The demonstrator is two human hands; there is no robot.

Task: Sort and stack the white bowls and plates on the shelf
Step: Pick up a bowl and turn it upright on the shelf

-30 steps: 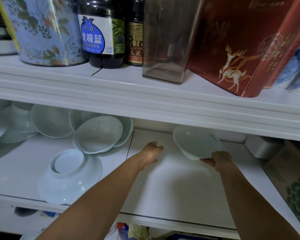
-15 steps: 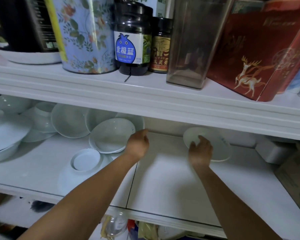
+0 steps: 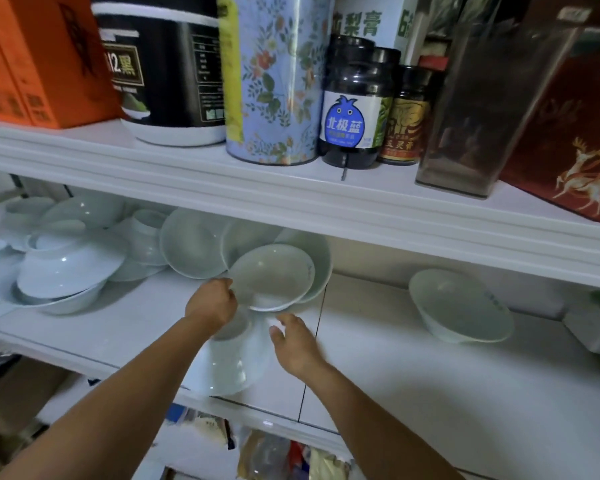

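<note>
Long white shelf (image 3: 395, 358) with white bowls on it; on the board above, a big flowery tin (image 3: 274, 81); far left, a messy heap of bowls (image 3: 66, 268); near the front edge, an upside-down bowl (image 3: 229, 368); well apart on the right, a lone bowl (image 3: 459, 306), open side up; in the middle, a tilted bowl (image 3: 272, 277) leaning on other bowls behind; left hand (image 3: 210, 304) curled tight on its rim; right hand (image 3: 293, 342) with loose fingers, holding nothing, just beside the upside-down bowl.
</note>
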